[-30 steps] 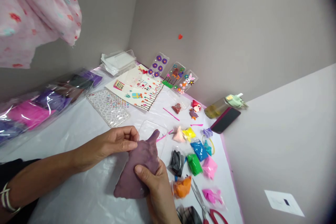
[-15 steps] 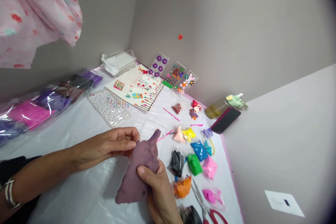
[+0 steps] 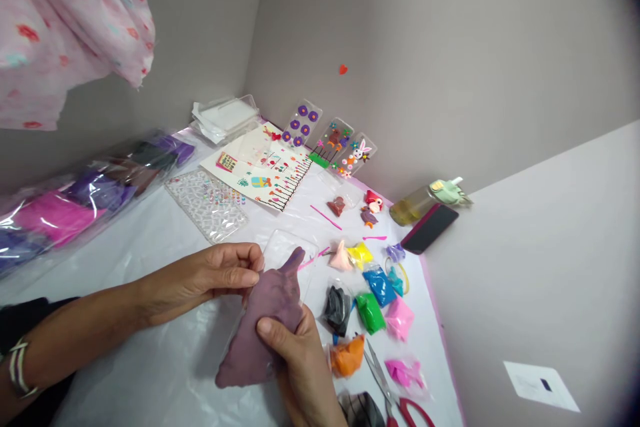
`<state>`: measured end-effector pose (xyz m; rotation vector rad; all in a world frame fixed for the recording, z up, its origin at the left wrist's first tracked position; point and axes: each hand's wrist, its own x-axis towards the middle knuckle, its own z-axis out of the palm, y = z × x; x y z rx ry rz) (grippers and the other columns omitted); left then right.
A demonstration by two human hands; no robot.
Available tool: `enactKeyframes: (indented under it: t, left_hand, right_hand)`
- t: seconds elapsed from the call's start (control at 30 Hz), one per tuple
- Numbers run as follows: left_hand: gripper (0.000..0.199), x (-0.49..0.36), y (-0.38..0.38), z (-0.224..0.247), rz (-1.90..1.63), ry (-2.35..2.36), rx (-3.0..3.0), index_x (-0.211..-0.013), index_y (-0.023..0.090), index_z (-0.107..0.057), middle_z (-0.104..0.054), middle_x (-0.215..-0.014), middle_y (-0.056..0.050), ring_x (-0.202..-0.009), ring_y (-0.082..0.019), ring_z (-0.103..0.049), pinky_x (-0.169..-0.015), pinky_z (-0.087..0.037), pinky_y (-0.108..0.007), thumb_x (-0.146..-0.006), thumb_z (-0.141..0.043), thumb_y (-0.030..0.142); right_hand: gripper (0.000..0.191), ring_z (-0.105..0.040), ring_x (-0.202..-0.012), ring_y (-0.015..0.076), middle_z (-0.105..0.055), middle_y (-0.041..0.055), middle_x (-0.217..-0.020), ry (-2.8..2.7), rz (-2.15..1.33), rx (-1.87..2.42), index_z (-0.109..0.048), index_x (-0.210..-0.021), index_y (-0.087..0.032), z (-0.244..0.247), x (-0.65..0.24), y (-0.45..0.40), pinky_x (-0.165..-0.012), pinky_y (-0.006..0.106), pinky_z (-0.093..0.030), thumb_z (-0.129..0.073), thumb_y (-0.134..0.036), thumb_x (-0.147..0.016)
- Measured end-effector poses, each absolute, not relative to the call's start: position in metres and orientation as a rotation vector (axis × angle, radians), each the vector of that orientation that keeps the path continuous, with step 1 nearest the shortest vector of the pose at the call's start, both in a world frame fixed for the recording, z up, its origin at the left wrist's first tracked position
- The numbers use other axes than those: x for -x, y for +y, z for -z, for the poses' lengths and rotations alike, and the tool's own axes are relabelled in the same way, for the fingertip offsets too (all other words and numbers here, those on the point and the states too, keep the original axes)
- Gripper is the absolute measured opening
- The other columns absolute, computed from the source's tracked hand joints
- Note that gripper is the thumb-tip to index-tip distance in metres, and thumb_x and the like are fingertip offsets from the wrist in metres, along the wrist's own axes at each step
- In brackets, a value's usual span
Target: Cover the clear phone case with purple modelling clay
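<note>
Clay [image 3: 250,350], dull purple and flattened over a clear plastic case [image 3: 285,247], is gripped by the right hand [image 3: 306,363] and pinched at one edge by the left hand [image 3: 220,273].

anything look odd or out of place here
No spill is visible. The purple clay in the right hand has an uneven edge, with a thin tail jutting out; a small red heart on the wall looks stray.
</note>
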<state>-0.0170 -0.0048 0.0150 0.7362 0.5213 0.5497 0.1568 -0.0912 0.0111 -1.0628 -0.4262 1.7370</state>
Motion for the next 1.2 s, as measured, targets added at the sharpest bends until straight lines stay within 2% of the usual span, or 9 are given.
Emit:
enactKeyframes:
  t: [0.37,0.6,0.77,0.97,1.1,1.2]
  left_hand:
    - [0.030,0.013,-0.006,-0.018,-0.597,0.605,-0.769,-0.080,0.019,-0.057,-0.060,-0.069,0.005,-0.067,-0.012,-0.048,-0.066,-0.036,-0.023,-0.082,-0.081,0.037]
    - [0.033,0.010,-0.008,-0.013,-0.562,0.610,-0.819,-0.084,0.018,-0.060,-0.061,-0.078,0.003,-0.076,-0.015,-0.053,-0.077,-0.040,-0.027,-0.091,-0.070,0.049]
    - [0.033,0.012,-0.007,-0.014,-0.542,0.619,-0.923,-0.079,0.018,-0.056,-0.060,-0.072,0.004,-0.072,-0.014,-0.050,-0.070,-0.036,-0.024,-0.086,-0.076,0.043]
    - [0.031,0.013,-0.006,-0.010,-0.525,0.584,-0.890,-0.082,0.018,-0.057,-0.060,-0.076,0.004,-0.076,-0.014,-0.050,-0.072,-0.037,-0.025,-0.085,-0.076,0.042]
    - [0.031,0.012,-0.006,-0.004,-0.546,0.570,-0.927,-0.082,0.018,-0.056,-0.058,-0.079,0.004,-0.076,-0.014,-0.047,-0.071,-0.036,-0.024,-0.083,-0.079,0.040]
    - [0.028,0.011,-0.007,-0.004,-0.586,0.607,-0.980,-0.084,0.019,-0.058,-0.057,-0.080,0.004,-0.077,-0.014,-0.047,-0.071,-0.035,-0.024,-0.086,-0.076,0.041]
  right_hand:
    - [0.040,-0.068,-0.070,0.0180,-0.079,0.0035,-0.084,-0.483,-1.726,1.116,-0.080,-0.095,-0.017,-0.012,-0.158,-0.091,-0.072,0.029,-0.054,-0.094,-0.035,-0.061]
    - [0.043,-0.068,-0.072,0.0176,-0.079,0.0050,-0.087,-0.421,-1.664,1.142,-0.079,-0.095,-0.016,-0.005,-0.158,-0.090,-0.073,0.028,-0.055,-0.094,-0.034,-0.060]
    - [0.044,-0.071,-0.075,0.0216,-0.080,0.0070,-0.090,-0.431,-1.646,1.145,-0.079,-0.098,-0.016,-0.002,-0.158,-0.091,-0.074,0.033,-0.057,-0.094,-0.035,-0.061]
    - [0.037,-0.073,-0.078,0.0231,-0.081,0.0064,-0.088,-0.447,-1.680,1.097,-0.079,-0.095,-0.017,-0.006,-0.158,-0.090,-0.078,0.034,-0.057,-0.092,-0.033,-0.064]
    - [0.037,-0.071,-0.075,0.0209,-0.081,0.0067,-0.091,-0.450,-1.676,1.103,-0.079,-0.095,-0.017,-0.006,-0.158,-0.089,-0.077,0.034,-0.057,-0.092,-0.033,-0.064]
    - [0.040,-0.069,-0.075,0.0192,-0.080,0.0061,-0.092,-0.439,-1.634,1.138,-0.079,-0.096,-0.017,-0.003,-0.159,-0.090,-0.076,0.032,-0.057,-0.093,-0.033,-0.062]
